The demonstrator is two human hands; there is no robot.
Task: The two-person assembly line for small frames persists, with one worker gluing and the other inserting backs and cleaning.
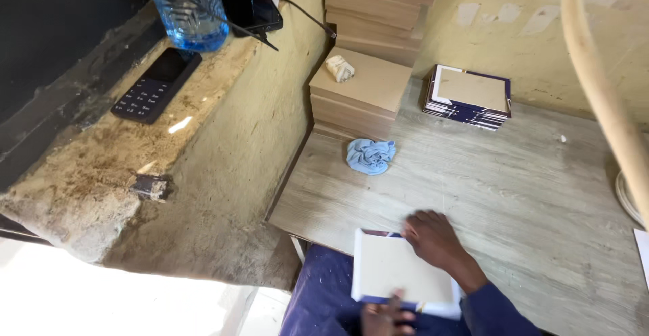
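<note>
While both hands work at its near edge, the grey wood-grain table (514, 187) fills the right half of the view, w/ a rough yellowish wall ledge (203, 147) on the left. Stacks of plain brown boards (368, 86) stand at the table's far-left corner, a taller pile behind a lower one; a small crumpled pale wad (340, 68) sits on top of the lower pile. Near the far wall lies a stack of dark-edged booklets (468, 98), top one showing a tan face.

A white flat board (395, 272) w/ a dark blue edge lies at the table's near edge, partly overhanging it above the person's blue lap. Right hand (436, 238) lies flat on the board's far right corner, fingers spread & pressing down, not gripping. Left hand (385, 316) is at the board's near edge, fingers curled against it; can't tell if they pinch it.

Crumpled light-blue cloth (370, 155) lies just in front of the brown boards, well apart from the hands. On the ledge: blue water bottle (188, 8), keypad phone (157, 84).
</note>
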